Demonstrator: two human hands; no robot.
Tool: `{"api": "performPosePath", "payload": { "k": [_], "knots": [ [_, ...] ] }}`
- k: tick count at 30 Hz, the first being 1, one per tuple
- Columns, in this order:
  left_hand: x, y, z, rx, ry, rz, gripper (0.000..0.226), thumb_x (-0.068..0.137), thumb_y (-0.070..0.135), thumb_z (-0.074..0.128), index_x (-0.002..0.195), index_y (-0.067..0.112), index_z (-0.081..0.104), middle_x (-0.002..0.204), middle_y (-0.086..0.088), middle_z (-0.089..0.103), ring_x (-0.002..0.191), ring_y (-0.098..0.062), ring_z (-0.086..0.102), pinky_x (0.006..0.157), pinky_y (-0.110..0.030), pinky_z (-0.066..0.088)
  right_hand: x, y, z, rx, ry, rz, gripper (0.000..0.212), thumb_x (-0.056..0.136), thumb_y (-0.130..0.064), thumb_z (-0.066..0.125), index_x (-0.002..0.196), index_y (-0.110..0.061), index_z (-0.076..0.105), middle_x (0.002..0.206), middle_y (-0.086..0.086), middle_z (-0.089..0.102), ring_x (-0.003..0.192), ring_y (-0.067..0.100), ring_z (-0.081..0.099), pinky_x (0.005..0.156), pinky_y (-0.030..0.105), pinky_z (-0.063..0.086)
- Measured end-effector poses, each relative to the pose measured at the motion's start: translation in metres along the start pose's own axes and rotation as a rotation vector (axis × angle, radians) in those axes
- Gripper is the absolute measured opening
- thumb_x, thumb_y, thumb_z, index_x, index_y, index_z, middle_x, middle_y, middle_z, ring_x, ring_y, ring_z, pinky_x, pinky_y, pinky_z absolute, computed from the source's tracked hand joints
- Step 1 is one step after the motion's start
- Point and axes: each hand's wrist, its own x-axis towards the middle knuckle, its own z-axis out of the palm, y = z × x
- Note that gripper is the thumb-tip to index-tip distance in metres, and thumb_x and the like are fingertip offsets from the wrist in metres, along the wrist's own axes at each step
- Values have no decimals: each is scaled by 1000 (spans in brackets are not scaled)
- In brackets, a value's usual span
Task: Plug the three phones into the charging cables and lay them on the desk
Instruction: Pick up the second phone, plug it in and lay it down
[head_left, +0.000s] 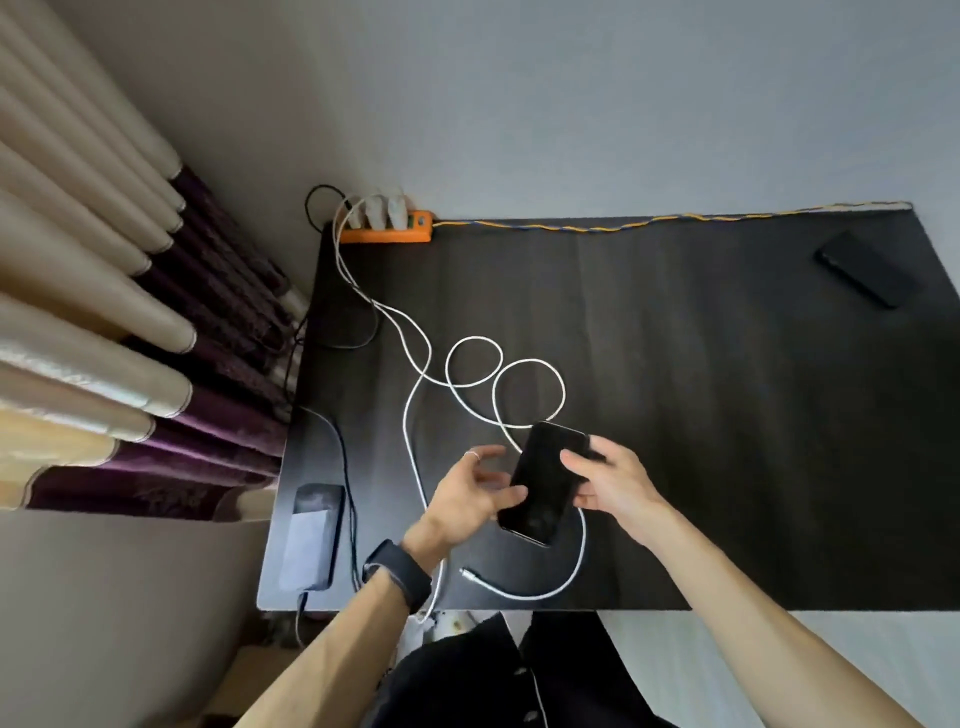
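Gripping the phone (545, 483) with the right hand (618, 488), left hand (462, 499) loosely touching it, they are likely needing to push the plug (464, 573) in straight.

To my left I see pleated curtains (93, 312), beige above and purple below. An orange power strip (387, 234) sits against the pale wall (571, 104) (its twisted yellow-and-blue cord (649, 222) runs off right).

Right hand (613, 486) grips a dark phone (545, 483), left hand (467, 493) touching it.
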Motion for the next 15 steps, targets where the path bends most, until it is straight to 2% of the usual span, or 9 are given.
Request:
{"api": "performPosePath", "payload": {
  "k": [2, 4, 7, 9, 11, 13, 15],
  "knots": [
    [-16, -19, -21, -78, -1, -33, 48, 86, 6, 74, 130, 12, 56, 98, -6, 58, 79, -16, 64, 63, -20, 55, -13, 8, 23, 1, -61, -4, 21, 94, -17, 70, 114, -13, 69, 114, 14, 75, 98, 33, 76, 86, 46, 62],
    [-28, -39, -35, -150, -6, -63, 42, 87, 0, 72, 126, 7, 60, 92, -8, 56, 72, -15, 65, 60, -21, 55, -21, 17, 43, -14, -99, 0, 22, 94, -17, 70, 115, -13, 69, 115, 15, 74, 101, 37, 74, 94, 54, 57],
    [-48, -68, -58, -232, -3, -91, 40, 89, -6, 67, 127, 3, 61, 88, -10, 61, 73, -15, 68, 64, -23, 57, -29, 30, 78, -42, -146, 23, 22, 95, -14, 67, 117, -11, 67, 115, 18, 73, 102, 38, 73, 87, 49, 61],
    [-59, -83, -74, -306, -2, -115, 43, 89, -6, 67, 130, 3, 60, 99, -22, 68, 86, -25, 70, 72, -30, 60, -33, 35, 98, -47, -180, 41, 23, 96, -12, 66, 119, -10, 65, 114, 16, 74, 98, 34, 75, 76, 40, 62],
    [-69, -96, -91, -346, -24, -131, 43, 88, -4, 68, 129, 6, 60, 112, -30, 69, 95, -31, 70, 81, -36, 61, -37, 40, 116, -77, -224, 50, 25, 97, -12, 65, 121, -10, 64, 114, 16, 74, 96, 31, 76, 73, 36, 62],
    [-79, -109, -105, -366, -55, -137, 45, 88, -2, 70, 129, 11, 59, 104, -26, 74, 94, -31, 72, 86, -40, 59, -38, 45, 133, -117, -275, 54, 26, 97, -13, 65, 123, -11, 64, 115, 16, 73, 95, 30, 76, 73, 36, 62],
    [-89, -121, -118, -368, -40, -143, 48, 88, -1, 70, 132, 13, 57, 89, -14, 77, 84, -25, 73, 78, -36, 60, -39, 49, 151, -161, -333, 69, 25, 98, -16, 64, 123, -12, 64, 115, 14, 73, 95, 30, 76, 76, 37, 62]
  ]
}}
